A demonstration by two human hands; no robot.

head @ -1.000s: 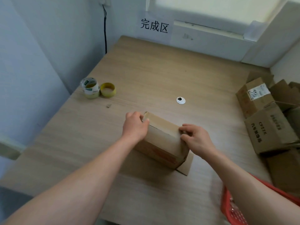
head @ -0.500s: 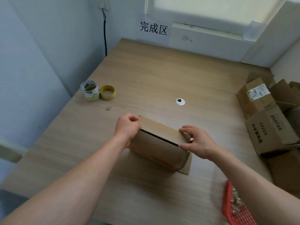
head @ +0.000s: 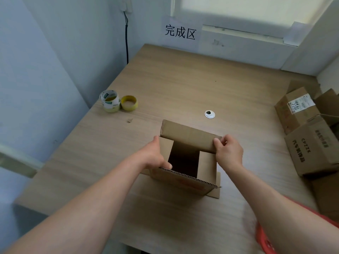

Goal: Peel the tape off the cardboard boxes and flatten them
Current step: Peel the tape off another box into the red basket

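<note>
The left hand [head: 156, 158] grips the left side of the open box [head: 183, 181], which stands in the middle of the desk [head: 183, 79]. The right hand [head: 230, 152] pinches the right end of its raised far flap [head: 187, 136]. The wall sign [head: 180, 32] reads "完成区". One carton [head: 311, 149] at the right reads "CPZZK".
</note>
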